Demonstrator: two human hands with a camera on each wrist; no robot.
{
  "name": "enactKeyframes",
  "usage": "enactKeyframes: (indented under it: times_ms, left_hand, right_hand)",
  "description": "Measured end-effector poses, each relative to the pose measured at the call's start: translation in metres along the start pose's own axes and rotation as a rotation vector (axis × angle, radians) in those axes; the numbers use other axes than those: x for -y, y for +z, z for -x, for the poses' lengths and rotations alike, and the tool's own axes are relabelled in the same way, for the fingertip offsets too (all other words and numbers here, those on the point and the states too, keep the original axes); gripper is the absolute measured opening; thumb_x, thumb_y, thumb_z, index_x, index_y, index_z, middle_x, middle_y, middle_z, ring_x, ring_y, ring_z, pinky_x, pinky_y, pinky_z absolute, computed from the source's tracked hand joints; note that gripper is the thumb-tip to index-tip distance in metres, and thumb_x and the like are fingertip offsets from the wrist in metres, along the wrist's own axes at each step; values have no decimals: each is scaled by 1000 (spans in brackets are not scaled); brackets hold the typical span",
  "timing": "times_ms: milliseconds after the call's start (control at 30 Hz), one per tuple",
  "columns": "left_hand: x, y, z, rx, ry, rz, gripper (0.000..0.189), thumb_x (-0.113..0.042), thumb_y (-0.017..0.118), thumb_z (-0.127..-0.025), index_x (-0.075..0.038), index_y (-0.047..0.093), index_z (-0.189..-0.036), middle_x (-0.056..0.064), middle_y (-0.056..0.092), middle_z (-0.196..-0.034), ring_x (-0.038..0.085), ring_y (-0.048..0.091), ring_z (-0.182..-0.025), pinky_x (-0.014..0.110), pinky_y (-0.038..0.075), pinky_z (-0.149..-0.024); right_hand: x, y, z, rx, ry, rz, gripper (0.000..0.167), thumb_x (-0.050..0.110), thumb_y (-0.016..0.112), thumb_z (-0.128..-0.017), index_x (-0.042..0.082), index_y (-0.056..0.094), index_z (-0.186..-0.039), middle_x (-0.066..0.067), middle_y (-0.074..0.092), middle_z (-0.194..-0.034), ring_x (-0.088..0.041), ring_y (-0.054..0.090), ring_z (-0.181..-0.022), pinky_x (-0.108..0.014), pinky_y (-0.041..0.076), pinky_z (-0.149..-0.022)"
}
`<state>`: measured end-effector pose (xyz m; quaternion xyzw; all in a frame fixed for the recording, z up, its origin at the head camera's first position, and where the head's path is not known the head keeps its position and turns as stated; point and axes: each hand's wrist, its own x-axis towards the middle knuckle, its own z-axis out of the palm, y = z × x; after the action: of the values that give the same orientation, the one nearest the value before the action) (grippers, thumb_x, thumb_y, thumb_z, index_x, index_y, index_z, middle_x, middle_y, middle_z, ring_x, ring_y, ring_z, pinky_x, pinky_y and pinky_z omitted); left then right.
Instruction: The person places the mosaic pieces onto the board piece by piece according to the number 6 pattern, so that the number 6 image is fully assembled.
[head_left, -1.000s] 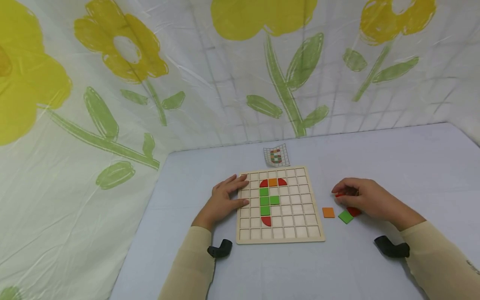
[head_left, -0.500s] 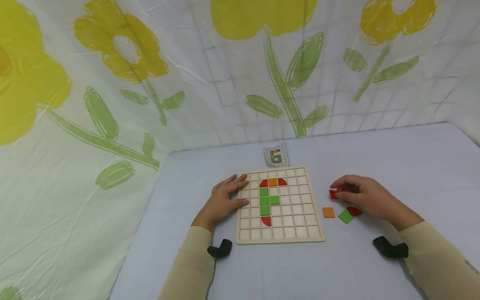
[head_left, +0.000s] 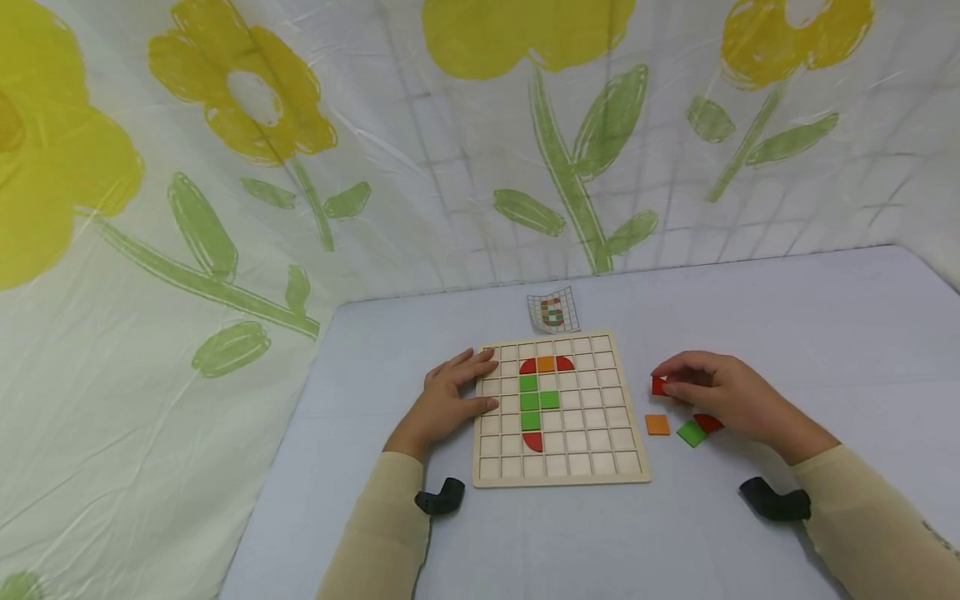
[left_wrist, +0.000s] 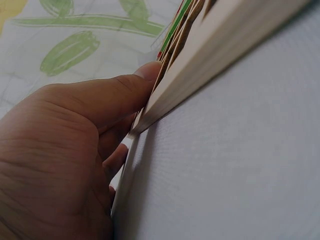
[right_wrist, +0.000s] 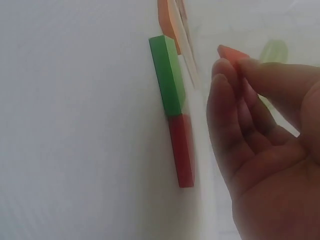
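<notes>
A wooden grid board lies on the table, bearing a figure of red curved pieces, green squares and an orange square. My left hand rests on its left edge, fingers spread and straight; in the left wrist view the thumb lies over the rim. To the right of the board, my right hand pinches a red tile between thumb and fingertips. The right wrist view has this red tile raised off the table, its far part hidden by the fingers.
Near the right hand lie an orange square, a green square and a red curved piece touching the green one. A small printed pattern card sits behind the board. A flower-printed curtain hangs at the table's back edge.
My right hand has shifted slightly left towards the board with the red tile, which shows more between the fingertips. My left hand and the board have stayed put.
</notes>
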<state>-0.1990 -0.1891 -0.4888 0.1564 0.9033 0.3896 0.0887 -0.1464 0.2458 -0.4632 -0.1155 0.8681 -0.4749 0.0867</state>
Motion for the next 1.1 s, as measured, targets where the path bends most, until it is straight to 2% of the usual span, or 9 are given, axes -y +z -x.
enactKeyframes:
  times_ms: [367, 600, 767, 967, 1100]
  left_hand:
    - [1, 1, -1, -6, 3, -10, 64, -33, 89, -92, -23, 68, -152, -28, 44, -163, 8, 19, -160, 54, 13, -127]
    - [0, 0, -1, -6, 2, -19, 64, -35, 89, -93, -24, 68, -152, -29, 44, -162, 7, 19, -160, 54, 13, -127]
    - [-1, -1, -1, -4, 22, -18, 64, -34, 89, -93, -21, 68, -152, -25, 45, -163, 9, 20, -160, 52, 11, -127]
    - [-1, -1, -1, -1, 21, -6, 64, -34, 89, -93, -21, 68, -152, -25, 45, -164, 10, 20, -161, 53, 11, -127]
    - [0, -1, -1, 2, 22, -2, 64, -34, 88, -93, -21, 67, -153, -24, 45, -164, 11, 20, -161, 54, 11, -127]
  right_hand:
    - [8, 3, 2, -18, -16, -44, 20, 11, 72, -107, 3, 75, -125, -6, 76, -111, -22, 72, -94, -25, 60, -82]
    - [11, 8, 1, -23, -54, -89, 22, 11, 74, -106, 2, 74, -126, -6, 76, -111, -21, 71, -94, -27, 59, -81]
    - [14, 12, -1, -24, -71, -93, 20, 9, 73, -106, 3, 75, -125, -4, 77, -111, -19, 71, -93, -27, 59, -80]
    - [18, 18, -2, -18, -73, -103, 19, 8, 72, -106, 3, 75, -124, -4, 77, -113, -18, 71, -96, -26, 60, -81]
    - [23, 21, -2, -3, -91, -126, 19, 8, 72, -106, 3, 75, -124, -4, 77, -114, -22, 71, -99, -27, 60, -82]
